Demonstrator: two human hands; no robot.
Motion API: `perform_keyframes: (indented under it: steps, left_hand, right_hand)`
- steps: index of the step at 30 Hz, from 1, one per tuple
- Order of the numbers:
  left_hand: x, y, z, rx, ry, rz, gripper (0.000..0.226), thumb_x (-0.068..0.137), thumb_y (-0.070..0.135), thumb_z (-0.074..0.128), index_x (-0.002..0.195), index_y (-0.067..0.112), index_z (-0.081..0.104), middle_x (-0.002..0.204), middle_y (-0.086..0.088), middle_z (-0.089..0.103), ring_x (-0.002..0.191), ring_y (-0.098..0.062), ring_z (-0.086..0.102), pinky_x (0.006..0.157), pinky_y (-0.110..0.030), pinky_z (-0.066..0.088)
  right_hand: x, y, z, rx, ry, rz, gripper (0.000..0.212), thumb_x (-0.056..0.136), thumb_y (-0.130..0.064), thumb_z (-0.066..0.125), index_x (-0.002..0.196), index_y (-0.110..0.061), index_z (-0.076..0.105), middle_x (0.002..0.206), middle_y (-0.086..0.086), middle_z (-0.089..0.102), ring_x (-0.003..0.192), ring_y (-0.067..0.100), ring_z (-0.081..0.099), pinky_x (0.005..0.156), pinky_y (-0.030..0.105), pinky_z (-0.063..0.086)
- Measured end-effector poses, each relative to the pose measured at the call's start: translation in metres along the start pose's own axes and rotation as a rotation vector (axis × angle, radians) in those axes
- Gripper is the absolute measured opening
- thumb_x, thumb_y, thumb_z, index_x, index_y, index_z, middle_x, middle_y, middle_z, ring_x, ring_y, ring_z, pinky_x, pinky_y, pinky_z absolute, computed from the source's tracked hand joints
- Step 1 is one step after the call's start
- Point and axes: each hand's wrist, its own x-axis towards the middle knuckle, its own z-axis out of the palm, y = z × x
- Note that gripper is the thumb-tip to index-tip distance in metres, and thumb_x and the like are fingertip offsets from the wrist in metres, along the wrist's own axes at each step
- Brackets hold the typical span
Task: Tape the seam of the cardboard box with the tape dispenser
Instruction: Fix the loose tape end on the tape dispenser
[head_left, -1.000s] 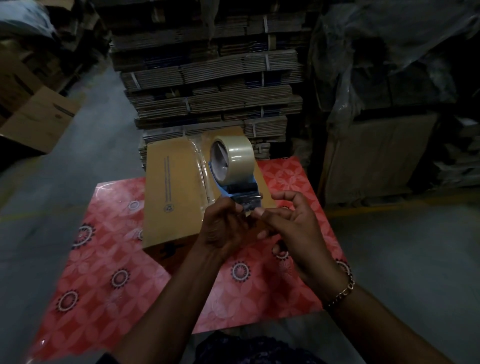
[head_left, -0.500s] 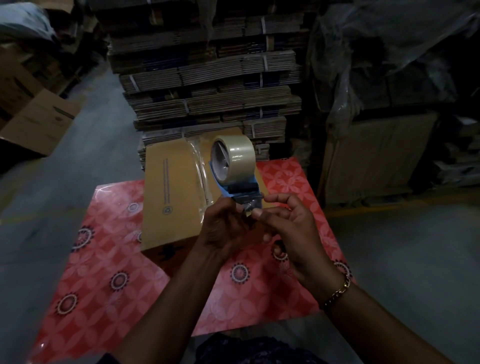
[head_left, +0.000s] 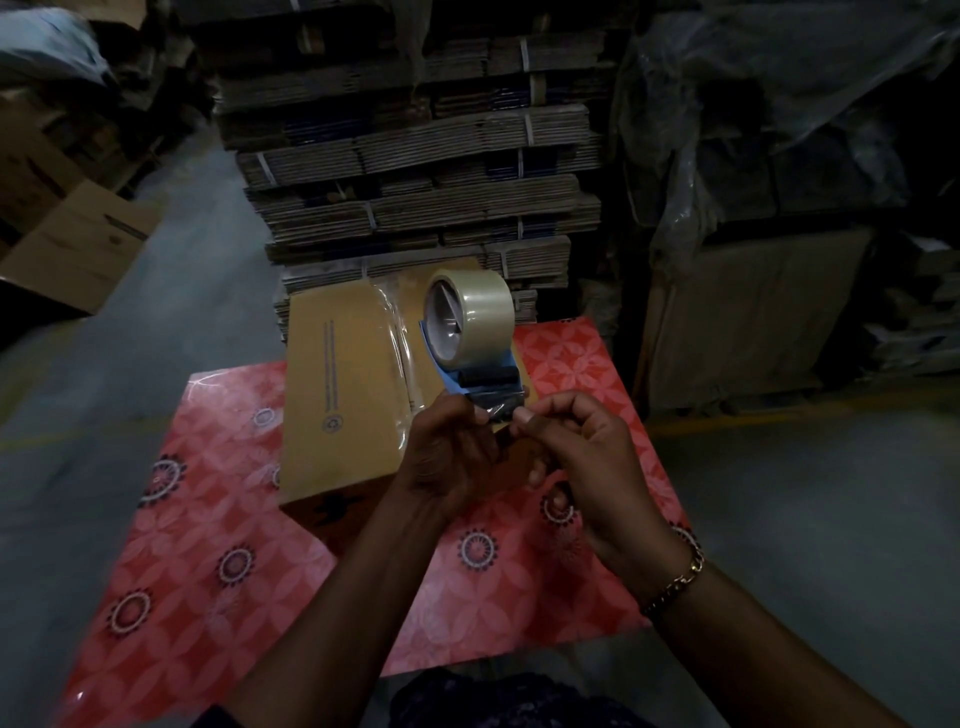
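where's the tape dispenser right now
In the head view the tape dispenser sits centre frame, held up over the right part of the cardboard box, gripped from below by the left hand with the right hand at its front end.

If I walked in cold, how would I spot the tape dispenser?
Find the red patterned tabletop in the middle; a flat brown cardboard box lies on it. Right above the box's right side, the blue tape dispenser sits in the left hand and right hand, the only thing carrying a round roll of clear tape.
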Motion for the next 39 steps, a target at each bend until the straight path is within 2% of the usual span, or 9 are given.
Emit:
perform_keyframes:
  steps: [4, 9, 14, 19, 25, 32, 35, 37, 39]
  left_hand:
    - [0.000, 0.000, -0.002, -0.002, 0.019, -0.032, 0.093, 0.049, 0.023, 0.080, 0.133, -0.003, 0.047, 0.118, -0.026, 0.041, 0.092, -0.041, 0.046, 0.078, -0.043, 0.045]
    - [-0.002, 0.002, -0.003, 0.023, -0.040, 0.028, 0.079, 0.050, 0.018, 0.073, 0.123, -0.007, 0.057, 0.106, -0.023, 0.060, 0.100, -0.039, 0.053, 0.090, -0.052, 0.042]
    - [-0.003, -0.001, -0.007, 0.022, -0.060, 0.014, 0.082, 0.059, 0.018, 0.071, 0.129, -0.016, 0.049, 0.104, -0.022, 0.059, 0.097, -0.039, 0.060, 0.086, -0.048, 0.048]
    - [-0.007, -0.002, -0.005, -0.038, -0.202, -0.023, 0.076, 0.061, 0.018, 0.073, 0.129, -0.006, 0.050, 0.091, -0.018, 0.064, 0.087, -0.037, 0.050, 0.080, -0.046, 0.046]
    - [-0.010, 0.000, 0.000, -0.024, -0.175, -0.022, 0.103, 0.051, 0.022, 0.080, 0.134, -0.023, 0.037, 0.080, -0.015, 0.061, 0.075, -0.034, 0.051, 0.068, -0.041, 0.050]
    - [-0.009, -0.002, -0.001, -0.097, -0.174, -0.063, 0.073, 0.053, 0.021, 0.078, 0.115, -0.003, 0.047, 0.107, -0.028, 0.044, 0.074, -0.035, 0.053, 0.070, -0.042, 0.048]
    - [-0.010, 0.000, 0.001, -0.158, -0.191, -0.079, 0.060, 0.054, 0.021, 0.078, 0.104, -0.001, 0.053, 0.088, -0.019, 0.051, 0.077, -0.031, 0.044, 0.070, -0.039, 0.044]
    - [-0.009, 0.000, 0.002, -0.185, -0.181, -0.056, 0.063, 0.056, 0.027, 0.077, 0.109, -0.003, 0.060, 0.087, -0.016, 0.058, 0.078, -0.029, 0.046, 0.072, -0.040, 0.039]
    - [-0.008, -0.001, 0.003, -0.220, -0.157, -0.025, 0.068, 0.062, 0.032, 0.074, 0.120, -0.002, 0.062, 0.102, -0.019, 0.060, 0.089, -0.031, 0.053, 0.080, -0.042, 0.040]
  right_hand:
    - [-0.001, -0.003, -0.001, -0.022, -0.004, 0.011, 0.010, 0.090, -0.019, 0.070, 0.088, -0.014, 0.062, 0.082, 0.009, 0.076, 0.042, 0.011, 0.055, 0.036, 0.017, 0.031]
    - [-0.002, -0.006, -0.001, -0.025, -0.007, 0.025, 0.012, 0.088, -0.018, 0.073, 0.084, -0.015, 0.062, 0.080, 0.009, 0.076, 0.042, 0.010, 0.053, 0.035, 0.017, 0.030]
    - [0.000, -0.005, -0.001, 0.018, 0.026, 0.050, 0.020, 0.085, -0.012, 0.074, 0.094, -0.016, 0.057, 0.064, -0.005, 0.069, 0.040, 0.011, 0.050, 0.034, 0.017, 0.028]
    - [0.000, -0.006, 0.000, 0.074, 0.014, 0.117, 0.020, 0.088, -0.022, 0.067, 0.104, -0.017, 0.056, 0.081, 0.002, 0.075, 0.043, 0.013, 0.053, 0.039, 0.019, 0.028]
    - [-0.004, -0.002, 0.006, 0.081, 0.025, 0.137, 0.042, 0.083, -0.026, 0.077, 0.117, -0.016, 0.054, 0.079, 0.003, 0.077, 0.043, 0.012, 0.055, 0.039, 0.019, 0.028]
    - [-0.003, -0.001, 0.006, 0.055, 0.015, 0.095, 0.045, 0.081, -0.014, 0.079, 0.118, -0.015, 0.052, 0.075, 0.002, 0.077, 0.040, 0.013, 0.058, 0.035, 0.018, 0.032]
    - [-0.004, -0.004, 0.005, 0.051, 0.005, 0.090, 0.046, 0.081, -0.020, 0.079, 0.117, -0.018, 0.052, 0.082, 0.006, 0.080, 0.039, 0.014, 0.057, 0.038, 0.018, 0.031]
    - [-0.003, -0.005, 0.006, 0.020, -0.009, 0.084, 0.049, 0.079, -0.023, 0.081, 0.118, -0.022, 0.051, 0.084, 0.008, 0.080, 0.038, 0.015, 0.055, 0.038, 0.019, 0.032]
    - [-0.002, -0.005, 0.008, -0.032, -0.011, 0.084, 0.054, 0.076, -0.025, 0.085, 0.119, -0.025, 0.051, 0.081, 0.005, 0.077, 0.036, 0.015, 0.051, 0.038, 0.020, 0.032]
